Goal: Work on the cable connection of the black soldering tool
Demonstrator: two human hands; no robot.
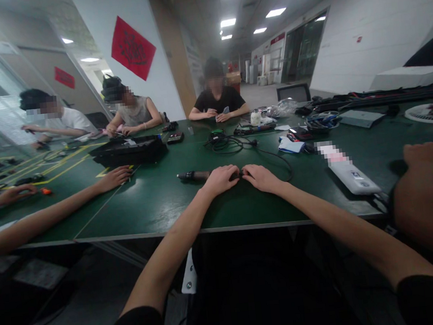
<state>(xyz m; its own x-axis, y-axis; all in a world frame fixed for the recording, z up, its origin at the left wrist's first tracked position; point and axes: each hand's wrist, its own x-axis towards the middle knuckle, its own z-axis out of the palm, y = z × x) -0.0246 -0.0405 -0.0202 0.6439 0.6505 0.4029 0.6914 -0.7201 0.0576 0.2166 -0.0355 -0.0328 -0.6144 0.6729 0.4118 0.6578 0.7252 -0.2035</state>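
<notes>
A dark, slim corded tool that looks like an electric screwdriver point(194, 176) lies along the green table, its narrow tip pointing left. My left hand point(221, 179) is wrapped over its body, covering the middle. At the tool's rear end, my right hand point(261, 177) has its fingertips closed close to my left fingers. What exactly they pinch there is mostly hidden. Beyond my hands, a black cable point(225, 144) lies coiled, with one length curving down beside my right hand.
A black tray point(129, 150) stands at the left. To the right lie a white power strip point(356, 177), a blue-and-white packet point(291, 144) and bundled wires point(322, 120). Co-workers' arms rest on both sides of the green table point(168, 213); several people sit around it.
</notes>
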